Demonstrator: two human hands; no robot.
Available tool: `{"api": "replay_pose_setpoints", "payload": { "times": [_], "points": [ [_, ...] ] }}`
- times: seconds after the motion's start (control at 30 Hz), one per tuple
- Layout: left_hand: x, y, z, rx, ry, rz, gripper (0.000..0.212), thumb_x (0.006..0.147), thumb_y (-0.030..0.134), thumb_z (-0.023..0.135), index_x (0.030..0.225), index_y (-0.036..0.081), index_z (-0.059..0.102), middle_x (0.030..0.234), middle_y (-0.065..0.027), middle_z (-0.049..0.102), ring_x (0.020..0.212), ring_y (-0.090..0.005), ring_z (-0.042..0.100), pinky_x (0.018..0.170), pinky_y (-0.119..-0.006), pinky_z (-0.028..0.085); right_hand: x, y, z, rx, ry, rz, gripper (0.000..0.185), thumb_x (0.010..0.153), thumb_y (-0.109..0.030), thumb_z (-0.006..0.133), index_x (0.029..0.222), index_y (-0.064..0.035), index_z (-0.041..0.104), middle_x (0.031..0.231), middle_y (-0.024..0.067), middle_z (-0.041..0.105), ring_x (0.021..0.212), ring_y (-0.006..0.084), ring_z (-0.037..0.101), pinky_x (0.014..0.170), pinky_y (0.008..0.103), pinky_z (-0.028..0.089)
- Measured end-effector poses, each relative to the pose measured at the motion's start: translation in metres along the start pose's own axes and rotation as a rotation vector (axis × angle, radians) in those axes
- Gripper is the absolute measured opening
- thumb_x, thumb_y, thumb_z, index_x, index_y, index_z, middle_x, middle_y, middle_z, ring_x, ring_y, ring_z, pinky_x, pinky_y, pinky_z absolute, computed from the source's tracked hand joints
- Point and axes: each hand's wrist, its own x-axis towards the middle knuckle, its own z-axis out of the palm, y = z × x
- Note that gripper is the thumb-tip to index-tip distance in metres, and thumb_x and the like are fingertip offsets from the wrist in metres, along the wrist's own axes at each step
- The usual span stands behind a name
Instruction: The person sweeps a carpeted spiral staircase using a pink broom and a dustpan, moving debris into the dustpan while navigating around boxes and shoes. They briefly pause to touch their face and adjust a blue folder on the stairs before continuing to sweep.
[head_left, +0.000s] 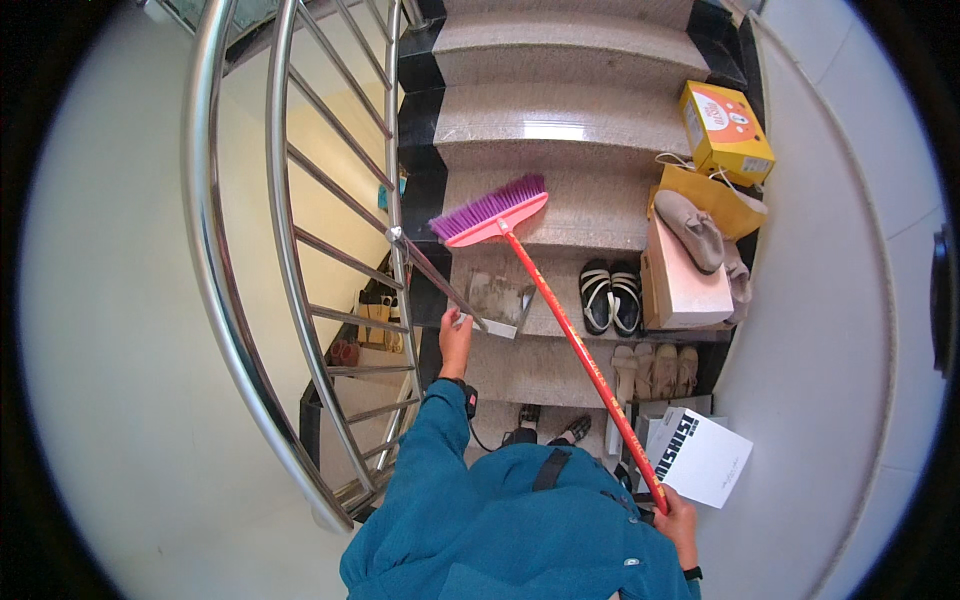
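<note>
My right hand (677, 517) grips the top end of a broom's red handle (592, 367), which bears writing. Its pink head (501, 226) with purple bristles (487, 206) rests at a stair step ahead, bristles pointing away from me. My left hand (455, 345) has its fingers curled around a thin rod (446, 289), seemingly the handle of a dustpan. The dustpan (496, 300), greyish with a white edge, lies on the step just beyond that hand. Part of the rod overlaps the railing, so its upper end is hard to make out.
A stainless steel railing (281, 187) runs along the left. On the right stand black sandals (609, 296), beige shoes (664, 371), a pink-white shoebox (686, 277) with a slipper (690, 229) on it, a yellow box (727, 131) and a white box (701, 457). Steps (566, 112) rise ahead.
</note>
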Motion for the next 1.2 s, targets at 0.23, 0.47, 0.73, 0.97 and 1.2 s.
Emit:
{"api": "replay_pose_setpoints", "payload": {
  "times": [0.23,0.47,0.73,0.97,1.2],
  "points": [
    [-0.018,-0.013,-0.005,0.072,-0.035,-0.019,0.053,0.087,0.022,0.068,0.131,-0.001,0.051,0.123,-0.0193,0.060,0.114,-0.0290,0.059,0.096,-0.036,0.047,0.011,-0.007,-0.028,0.072,-0.056,0.069,0.049,0.071,-0.004,0.070,0.119,-0.0086,0.065,0.078,0.0181,0.068,0.065,0.0248,0.068,0.063,0.0355,0.054],
    [-0.013,-0.001,-0.003,0.057,-0.040,0.063,0.051,0.088,0.025,0.068,0.133,0.009,0.050,0.121,-0.0091,0.060,0.104,-0.0206,0.060,0.073,-0.034,0.054,0.024,-0.020,-0.074,0.340,0.049,0.049,0.050,0.074,0.002,0.067,0.123,-0.0033,0.061,0.102,0.0106,0.069,0.059,0.0095,0.058,0.054,0.0235,0.048],
    [-0.030,0.027,-0.009,-0.018,-0.084,-0.007,0.049,0.090,0.027,0.067,0.133,0.011,0.049,0.122,-0.0059,0.057,0.103,-0.0173,0.058,0.067,-0.031,0.053,0.016,-0.056,-0.119,0.945,0.097,-0.086,0.052,0.080,-0.012,0.069,0.127,0.0020,0.054,0.106,0.0189,0.066,0.071,0.0208,0.068,0.059,0.0288,0.056],
    [-0.047,0.030,-0.021,-0.091,-0.056,-0.075,0.048,0.087,0.024,0.068,0.131,0.010,0.053,0.122,-0.0082,0.059,0.101,-0.0192,0.060,0.066,-0.033,0.056,0.029,-0.088,-0.121,1.051,0.195,-0.355,0.058,0.077,-0.031,0.076,0.120,0.0020,0.058,0.103,0.0150,0.064,0.074,0.0232,0.068,0.065,0.0322,0.057],
    [-0.046,0.063,-0.052,-0.071,-0.026,0.086,0.044,0.089,0.017,0.067,0.130,0.007,0.053,0.120,-0.0109,0.060,0.095,-0.0181,0.062,0.071,-0.028,0.054,0.056,-0.124,-0.106,0.922,0.196,-0.552,0.044,0.074,-0.011,0.071,0.115,0.0019,0.058,0.107,0.0152,0.061,0.078,0.0232,0.068,0.068,0.0322,0.059]
  ]
}}
